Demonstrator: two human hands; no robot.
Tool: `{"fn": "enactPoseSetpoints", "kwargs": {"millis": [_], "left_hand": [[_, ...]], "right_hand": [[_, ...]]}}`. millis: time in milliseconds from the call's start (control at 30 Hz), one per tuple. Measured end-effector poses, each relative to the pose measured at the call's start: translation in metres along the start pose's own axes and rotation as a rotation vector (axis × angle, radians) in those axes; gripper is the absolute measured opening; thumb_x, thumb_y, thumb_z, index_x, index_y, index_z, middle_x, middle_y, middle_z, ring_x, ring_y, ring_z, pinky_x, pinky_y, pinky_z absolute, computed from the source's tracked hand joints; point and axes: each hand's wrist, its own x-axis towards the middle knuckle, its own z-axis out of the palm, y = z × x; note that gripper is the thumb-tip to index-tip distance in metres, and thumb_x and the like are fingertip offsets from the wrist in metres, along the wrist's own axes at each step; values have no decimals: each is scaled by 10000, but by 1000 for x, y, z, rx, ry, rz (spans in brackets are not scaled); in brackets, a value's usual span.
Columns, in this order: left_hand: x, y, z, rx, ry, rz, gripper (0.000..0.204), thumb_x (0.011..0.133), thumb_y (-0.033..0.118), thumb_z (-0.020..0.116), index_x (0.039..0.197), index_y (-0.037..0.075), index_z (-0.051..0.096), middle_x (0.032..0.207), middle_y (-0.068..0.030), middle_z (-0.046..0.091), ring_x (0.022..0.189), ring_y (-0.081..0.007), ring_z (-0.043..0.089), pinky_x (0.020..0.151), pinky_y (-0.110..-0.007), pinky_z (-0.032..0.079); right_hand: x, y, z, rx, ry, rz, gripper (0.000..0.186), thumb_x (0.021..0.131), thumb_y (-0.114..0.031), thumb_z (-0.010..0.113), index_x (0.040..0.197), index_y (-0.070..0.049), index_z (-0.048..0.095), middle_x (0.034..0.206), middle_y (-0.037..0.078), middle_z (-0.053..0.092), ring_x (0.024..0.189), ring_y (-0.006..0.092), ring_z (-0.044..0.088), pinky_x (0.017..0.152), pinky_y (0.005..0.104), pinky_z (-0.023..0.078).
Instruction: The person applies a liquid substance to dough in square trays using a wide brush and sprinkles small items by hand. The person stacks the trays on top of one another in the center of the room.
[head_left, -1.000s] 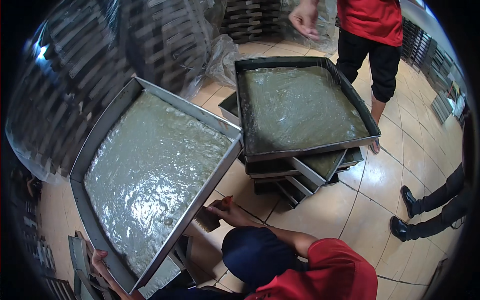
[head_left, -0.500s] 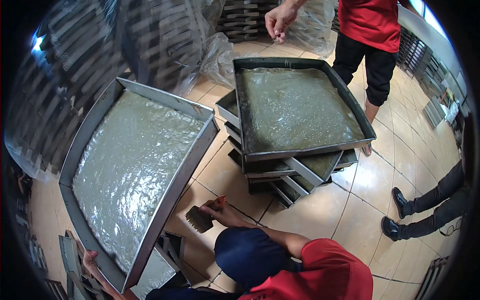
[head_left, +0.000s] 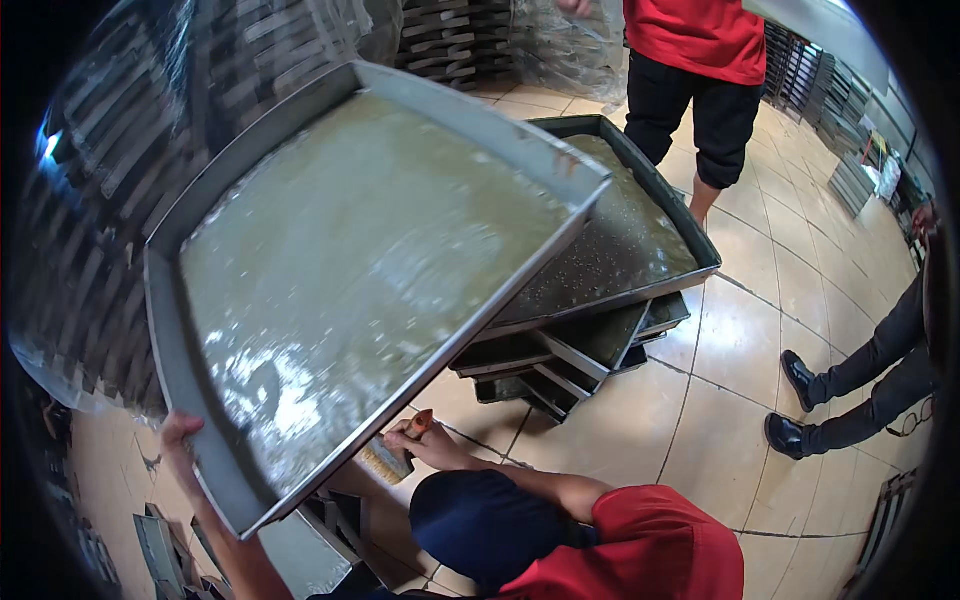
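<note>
Only the left hand grips the tray rim.

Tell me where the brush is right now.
In the head view, lower centre: the brush sits in a crouching co-worker's hand, just under the raised tray's lower edge, left of the tray stack.

Tilted grey tray of greenish liquid

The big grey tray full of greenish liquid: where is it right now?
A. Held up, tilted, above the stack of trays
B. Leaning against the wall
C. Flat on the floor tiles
A: the big grey tray is tilted, a left hand gripping its lower corner, overlapping the stack of trays beneath.
</note>
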Motion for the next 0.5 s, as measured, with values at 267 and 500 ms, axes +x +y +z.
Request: {"fn": "enactPoseSetpoints", "kwargs": {"millis": [267, 500], "left_hand": [[-35, -52, 211, 30, -177, -65, 267, 701, 229, 582, 931, 93, 571, 840, -49, 536, 793, -192, 548, 653, -352, 486], [-55, -140, 295, -271, -221, -146, 904, 763, -22, 605, 1524, 115, 135, 1293, -149, 421, 1067, -238, 479, 933, -398, 415]], "right_hand": [[-3, -2, -13, -237, -8, 20, 390, 988, -407, 584, 1015, -24, 658, 935, 120, 676, 889, 236, 626, 819, 348, 476], [-16, -29, -13, -545, -21, -44, 456, 985, -370, 557, 1280, -22, 547, 1185, 227, 597, 1191, 348, 543, 1015, 422, 426]]}}
